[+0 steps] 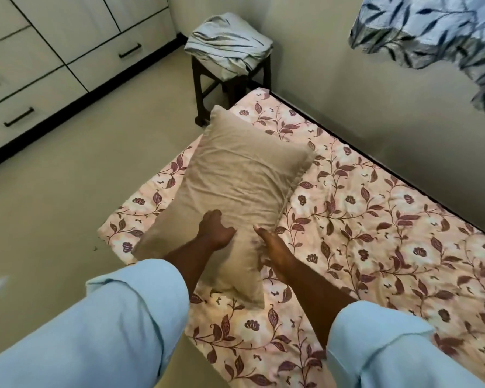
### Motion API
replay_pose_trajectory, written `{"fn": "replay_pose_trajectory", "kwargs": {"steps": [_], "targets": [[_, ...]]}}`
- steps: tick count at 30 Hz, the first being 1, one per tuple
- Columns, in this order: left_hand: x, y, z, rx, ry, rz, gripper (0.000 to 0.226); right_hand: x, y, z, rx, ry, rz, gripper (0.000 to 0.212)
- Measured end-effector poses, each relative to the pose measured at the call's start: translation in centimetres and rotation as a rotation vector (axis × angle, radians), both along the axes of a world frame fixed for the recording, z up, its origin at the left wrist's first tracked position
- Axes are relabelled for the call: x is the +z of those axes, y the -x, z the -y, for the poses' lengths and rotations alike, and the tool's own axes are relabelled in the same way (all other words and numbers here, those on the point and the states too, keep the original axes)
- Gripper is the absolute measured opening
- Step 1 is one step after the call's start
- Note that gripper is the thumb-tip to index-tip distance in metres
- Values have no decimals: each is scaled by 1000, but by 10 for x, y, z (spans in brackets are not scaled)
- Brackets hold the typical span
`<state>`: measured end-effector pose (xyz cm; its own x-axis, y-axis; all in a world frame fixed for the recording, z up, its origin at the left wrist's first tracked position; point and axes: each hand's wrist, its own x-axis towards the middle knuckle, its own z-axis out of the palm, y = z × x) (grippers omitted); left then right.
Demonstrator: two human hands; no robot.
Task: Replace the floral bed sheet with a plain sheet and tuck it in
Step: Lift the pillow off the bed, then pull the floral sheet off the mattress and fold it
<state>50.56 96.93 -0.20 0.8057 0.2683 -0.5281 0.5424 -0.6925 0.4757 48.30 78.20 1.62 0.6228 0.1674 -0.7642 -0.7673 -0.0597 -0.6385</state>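
A pink floral bed sheet [361,219] with maroon leaves covers the mattress on the floor. A beige pillow [235,180] lies tilted across its near left part. My left hand [214,229] grips the pillow's lower part with curled fingers. Beside it, my right hand [272,245] holds the pillow's right edge, its fingers tucked under the fabric. Both forearms reach out of light blue sleeves. A folded pale sheet with dark leaf stripes [227,43] sits on a stool beyond the bed.
The dark wooden stool [207,88] stands at the mattress's far corner. White drawers with black handles [53,60] line the left wall. A wall [375,93] runs along the bed's right side, with a blue leaf-print cloth [437,26] hanging at top right. Beige floor [81,177] lies left.
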Motion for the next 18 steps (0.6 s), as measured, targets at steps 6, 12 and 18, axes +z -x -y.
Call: {"fn": "replay_pose_trajectory", "kwargs": {"steps": [6,12,18], "targets": [[6,2,61,-60,50,0,69,-5,3,61,-105,71,22,50],[16,13,148,-184,87,-8,60,5,34,143,-249,201,61,57],[24,53,272,-346,163,-43,55,4,110,264,-360,424,171,25]]}}
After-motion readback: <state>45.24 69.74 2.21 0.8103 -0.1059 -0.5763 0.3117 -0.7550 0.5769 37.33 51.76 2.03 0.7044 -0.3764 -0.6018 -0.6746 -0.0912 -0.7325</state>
